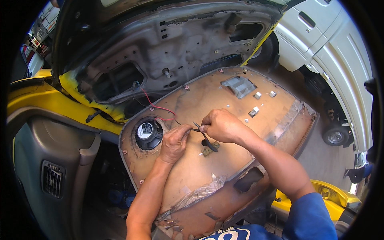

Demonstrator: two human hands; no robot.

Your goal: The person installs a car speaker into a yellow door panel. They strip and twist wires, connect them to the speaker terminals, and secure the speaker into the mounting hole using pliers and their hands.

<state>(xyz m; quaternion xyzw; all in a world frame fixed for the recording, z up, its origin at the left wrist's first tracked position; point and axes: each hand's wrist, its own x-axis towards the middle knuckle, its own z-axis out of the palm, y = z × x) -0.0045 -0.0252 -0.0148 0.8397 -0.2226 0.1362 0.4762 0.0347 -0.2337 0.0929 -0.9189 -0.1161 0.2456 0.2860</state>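
Note:
My left hand (176,143) pinches a thin wire (177,122) over a worn tan door panel (208,96). My right hand (220,124) grips pliers (210,145) with dark handles, their jaws close beside my left fingertips. A round black speaker (154,138) with a white label sits in the panel, left of my left hand. Red and black wires (160,107) run from the bare metal door (180,48) behind the panel down toward my hands. A small drab block (209,151) lies under the pliers, partly hidden by them.
A dashboard (52,148) with an air vent and yellow bodywork (42,92) stand at the left. A white vehicle (320,40) with a wheel is at the right, beside grey floor (320,164). A yellow body part (328,196) lies at lower right. A grey plastic piece (239,86) is on the panel.

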